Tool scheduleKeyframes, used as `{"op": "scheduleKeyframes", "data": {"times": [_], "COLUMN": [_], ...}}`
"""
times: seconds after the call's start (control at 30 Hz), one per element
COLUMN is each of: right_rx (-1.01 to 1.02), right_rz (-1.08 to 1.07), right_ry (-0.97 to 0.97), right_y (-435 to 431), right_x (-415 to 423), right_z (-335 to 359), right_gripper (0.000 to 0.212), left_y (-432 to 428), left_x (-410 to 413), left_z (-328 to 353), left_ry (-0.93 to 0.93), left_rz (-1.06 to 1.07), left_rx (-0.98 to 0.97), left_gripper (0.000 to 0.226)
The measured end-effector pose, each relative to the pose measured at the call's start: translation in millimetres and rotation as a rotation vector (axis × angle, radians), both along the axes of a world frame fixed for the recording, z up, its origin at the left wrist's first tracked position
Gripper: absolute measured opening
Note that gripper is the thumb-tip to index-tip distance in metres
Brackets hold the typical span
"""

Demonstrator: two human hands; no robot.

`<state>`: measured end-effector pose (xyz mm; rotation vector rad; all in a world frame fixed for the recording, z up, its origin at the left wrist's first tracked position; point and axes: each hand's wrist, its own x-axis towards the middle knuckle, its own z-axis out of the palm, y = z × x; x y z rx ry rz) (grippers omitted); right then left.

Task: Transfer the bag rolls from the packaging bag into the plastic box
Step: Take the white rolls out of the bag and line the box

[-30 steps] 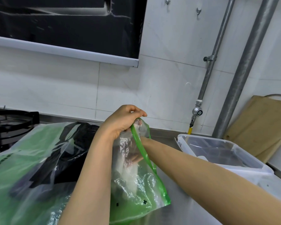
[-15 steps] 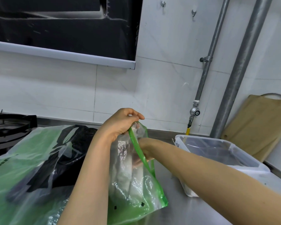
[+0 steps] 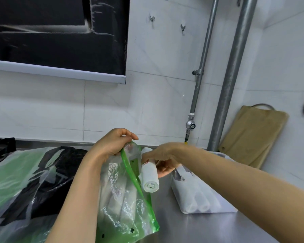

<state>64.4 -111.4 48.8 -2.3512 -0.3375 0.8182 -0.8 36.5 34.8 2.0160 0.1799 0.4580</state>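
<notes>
Gripping bag roll (image 3: 149,179) in right hand (image 3: 162,159), beside packaging bag (image 3: 128,204)

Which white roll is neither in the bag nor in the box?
The bag roll held by the right hand, in the air beside the packaging bag; the others lie inside that bag or in the plastic box.

Both my hands are bare: the left hand (image 3: 111,146) and the right hand (image 3: 165,158) show only skin. My left forearm (image 3: 77,199) and right forearm (image 3: 244,186) are bare too, uncovered from the wrists to the near edge of view. Both look smooth and slim, the right one widening toward the near right corner.
</notes>
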Motion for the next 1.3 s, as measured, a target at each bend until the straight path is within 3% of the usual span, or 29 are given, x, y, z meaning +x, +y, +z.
{"op": "scheduleKeyframes", "data": {"times": [0.17,0.6,0.87,1.1,1.3], "right_rx": [0.034,-0.016,-0.217,-0.421,-0.476], "right_rz": [-0.038,-0.219,-0.312,-0.201,-0.173], "right_ry": [-0.033,-0.205,-0.306,-0.436,-0.388], "right_y": [-21.1,-79.5,-114.2,-131.5,-139.5], "right_x": [4.2,38.6,67.4,74.0,78.2], "right_z": [20.1,48.8,37.3,22.4,4.5], "right_gripper": [0.018,0.038,0.047,0.049,0.044], "left_y": [-2.0,-14.2,-19.2,-17.9,-19.0], "left_x": [3.8,8.7,9.2,11.0,11.7], "left_z": [-2.2,-4.5,-5.5,-7.5,-8.3], "left_ry": [0.013,0.065,0.099,0.107,0.111], "left_rz": [-0.012,0.013,0.012,0.014,0.012], "left_rx": [-0.005,0.032,0.009,0.053,0.053], "left_gripper": [0.027,0.024,0.024,0.025,0.025]}}
